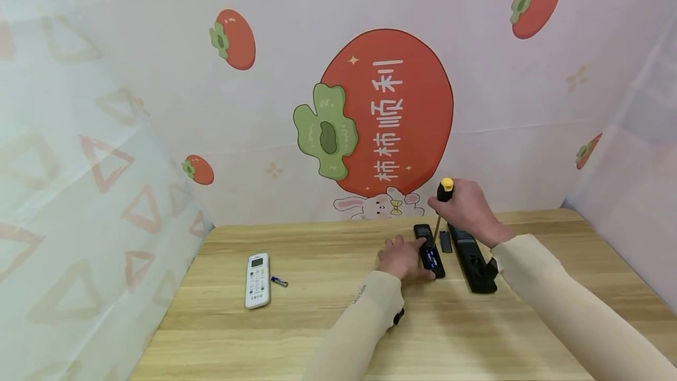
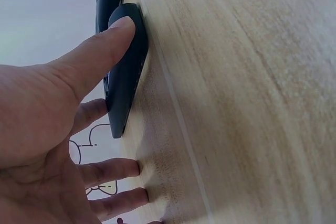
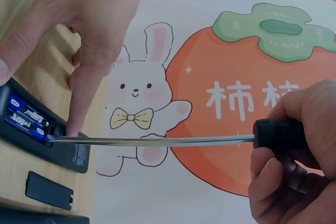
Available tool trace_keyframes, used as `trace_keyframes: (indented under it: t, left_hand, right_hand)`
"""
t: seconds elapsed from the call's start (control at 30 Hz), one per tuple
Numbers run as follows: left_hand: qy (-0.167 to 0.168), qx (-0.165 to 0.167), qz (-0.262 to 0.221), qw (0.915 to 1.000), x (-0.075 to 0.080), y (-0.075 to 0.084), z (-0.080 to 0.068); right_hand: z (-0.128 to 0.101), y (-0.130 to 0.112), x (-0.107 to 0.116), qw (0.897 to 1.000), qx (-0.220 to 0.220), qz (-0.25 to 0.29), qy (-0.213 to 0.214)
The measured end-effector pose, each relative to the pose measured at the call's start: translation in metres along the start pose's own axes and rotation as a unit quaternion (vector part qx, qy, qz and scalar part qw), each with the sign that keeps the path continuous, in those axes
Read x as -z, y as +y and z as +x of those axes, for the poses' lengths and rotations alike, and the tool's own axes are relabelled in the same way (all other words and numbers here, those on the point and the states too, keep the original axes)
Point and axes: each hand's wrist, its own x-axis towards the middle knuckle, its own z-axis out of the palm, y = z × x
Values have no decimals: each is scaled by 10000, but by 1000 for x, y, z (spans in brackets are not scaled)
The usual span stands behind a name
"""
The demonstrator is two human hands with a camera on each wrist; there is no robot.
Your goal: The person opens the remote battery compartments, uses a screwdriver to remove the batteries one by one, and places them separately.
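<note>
**Q:** Anyone watching the feed with me? Where does everything sit?

**A:** I'm on it. The black remote (image 1: 429,251) lies face down near the middle of the wooden table (image 1: 296,334), battery bay open with blue cells (image 3: 25,120) showing. My left hand (image 1: 400,258) lies on it with flat, straight fingers, thumb (image 2: 100,51) along one edge, the other fingers on the wood at its 9 o'clock side. My right hand (image 1: 468,209) is wrapped tight round the screwdriver (image 1: 443,201) handle, and the shaft runs down so the tip sits at the end of the cells.

**Q:** Tips for levering?

**A:** I'd say keep the left hand's weight pressing down so the remote can't skate, and pry gently with a low angle. The left fingertip (image 3: 79,108) sits right beside the tip, so a slip looks risky to me.

**Q:** Room to move?

**A:** The loose battery cover (image 1: 446,241) lies just at 3 o'clock of the remote, and a second black device (image 1: 472,260) just past it. At 9 o'clock, well apart, sit a white remote (image 1: 257,280) and a loose battery (image 1: 279,281). The backdrop wall is close at 12 o'clock; the open wood is toward 6.
</note>
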Motion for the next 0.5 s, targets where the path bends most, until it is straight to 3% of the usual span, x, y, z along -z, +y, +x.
trace_keyframes:
  t: [0.5]
  left_hand:
    - [158, 59, -13, 9999, -1, 2, -3]
  right_hand:
    - [12, -2, 1, 9987, -28, 202, -475]
